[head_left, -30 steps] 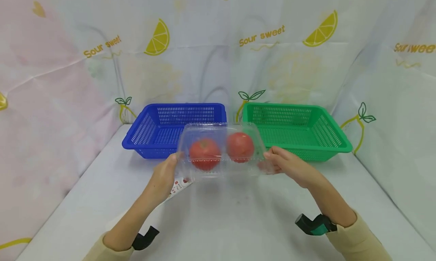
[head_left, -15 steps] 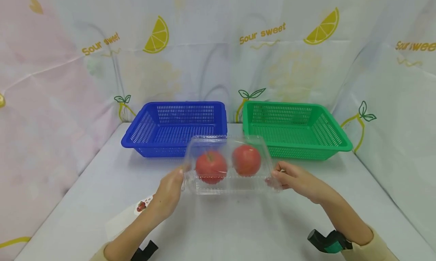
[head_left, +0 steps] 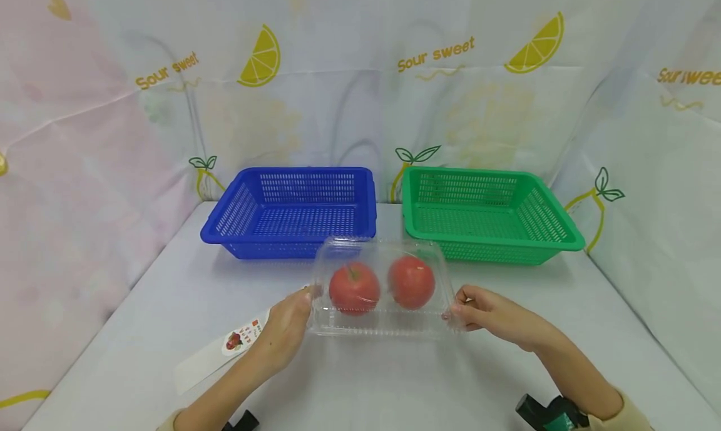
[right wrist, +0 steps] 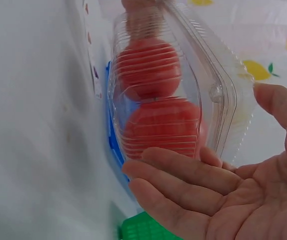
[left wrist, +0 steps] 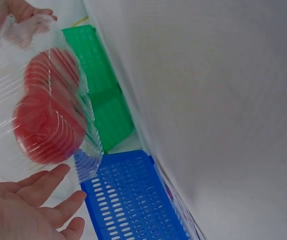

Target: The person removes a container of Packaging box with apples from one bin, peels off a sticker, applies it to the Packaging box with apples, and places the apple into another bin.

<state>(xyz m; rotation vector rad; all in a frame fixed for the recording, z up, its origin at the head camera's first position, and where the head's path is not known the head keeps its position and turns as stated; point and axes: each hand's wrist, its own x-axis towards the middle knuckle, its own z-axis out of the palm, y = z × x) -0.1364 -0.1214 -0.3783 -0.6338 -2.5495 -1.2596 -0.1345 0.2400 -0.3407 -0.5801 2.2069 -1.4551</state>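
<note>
A clear plastic clamshell container [head_left: 372,324] is held up over the table between both hands, with two red round fruits inside, the left fruit [head_left: 354,288] showing a short stem in its top and the right fruit [head_left: 412,282] glossy. My left hand [head_left: 286,329] grips the container's left end. At the right end, my right hand [head_left: 498,315] pinches the rim. In the right wrist view, the right thumb is at the ridged rim and the fingers [right wrist: 183,172] extend along the container's underside. The left fingers [left wrist: 46,187] show at the other end in the left wrist view.
Behind the container stand a blue basket [head_left: 281,238] on the left and a green basket [head_left: 496,246] on the right. A white strip with fruit-picture labels [head_left: 205,362] lies on the table [head_left: 394,387] by the left forearm. A printed cloth [head_left: 338,106] hangs behind.
Both hands have brought the container nearer to the person and slightly right, away from the baskets. More of the label strip shows beside the left arm.
</note>
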